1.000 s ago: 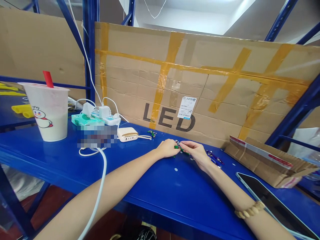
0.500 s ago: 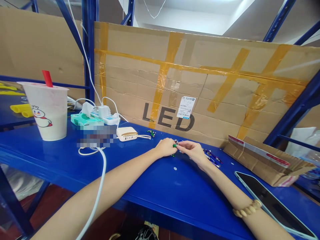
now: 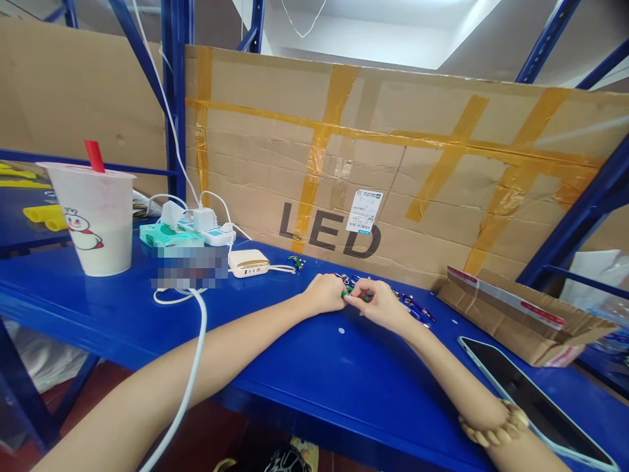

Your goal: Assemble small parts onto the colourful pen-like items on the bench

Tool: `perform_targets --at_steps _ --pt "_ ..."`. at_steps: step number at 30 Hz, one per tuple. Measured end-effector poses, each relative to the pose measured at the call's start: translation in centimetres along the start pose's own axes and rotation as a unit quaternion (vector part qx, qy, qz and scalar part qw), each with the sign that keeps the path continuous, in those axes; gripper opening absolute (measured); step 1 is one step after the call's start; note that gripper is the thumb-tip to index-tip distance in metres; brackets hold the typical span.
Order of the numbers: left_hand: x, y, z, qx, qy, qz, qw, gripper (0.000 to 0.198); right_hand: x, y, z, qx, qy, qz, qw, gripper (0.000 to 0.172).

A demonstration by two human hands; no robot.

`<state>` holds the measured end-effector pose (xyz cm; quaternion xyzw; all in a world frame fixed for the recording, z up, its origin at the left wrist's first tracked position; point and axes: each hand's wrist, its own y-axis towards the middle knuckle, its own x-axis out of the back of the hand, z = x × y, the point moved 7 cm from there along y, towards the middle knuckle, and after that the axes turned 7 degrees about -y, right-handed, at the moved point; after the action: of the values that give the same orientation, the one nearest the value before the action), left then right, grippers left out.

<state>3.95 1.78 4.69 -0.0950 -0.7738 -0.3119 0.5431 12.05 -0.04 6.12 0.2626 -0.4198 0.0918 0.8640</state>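
My left hand [image 3: 325, 293] is closed, back of the hand up, low over the blue table. At its fingertips is a small shiny green piece [image 3: 344, 295], too small to name. My right hand [image 3: 382, 305] meets it from the right, thumb and fingers pinched at the same green piece. More green shows between the fingers of the right hand. Several small blue and silver metal-looking pieces [image 3: 417, 307] lie behind and right of the right hand. A little cluster of green pieces [image 3: 297, 263] lies beyond the left hand.
A white power bank [image 3: 249, 263] with cables, a green packet [image 3: 170, 235] and a lidded drink cup [image 3: 95, 223] stand to the left. An open cardboard box [image 3: 521, 316] and a phone [image 3: 531, 400] lie at right. Upright cardboard [image 3: 246, 170] closes off the table's back [image 3: 314, 354].
Both hands have come slightly lower and nearer to me, still together. The right hand's fingers are more curled, and more of the blue pieces show behind it.
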Motion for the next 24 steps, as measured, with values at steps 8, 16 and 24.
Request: perform_targets --at_steps 8,16,24 --pt "0.5 -0.1 -0.4 -0.003 0.022 0.005 1.0 0.023 -1.9 -0.8 -1.8 -0.197 0.221 0.099 0.95 0.035" --pt "0.1 0.6 0.9 0.032 -0.098 -0.028 0.994 0.025 0.1 0.0 -2.3 -0.177 0.192 -0.059 0.964 0.035" --pt "0.4 0.9 1.8 0.019 -0.12 -0.062 0.991 0.02 0.1 0.3 -1.7 -0.128 0.215 -0.047 0.967 0.037"
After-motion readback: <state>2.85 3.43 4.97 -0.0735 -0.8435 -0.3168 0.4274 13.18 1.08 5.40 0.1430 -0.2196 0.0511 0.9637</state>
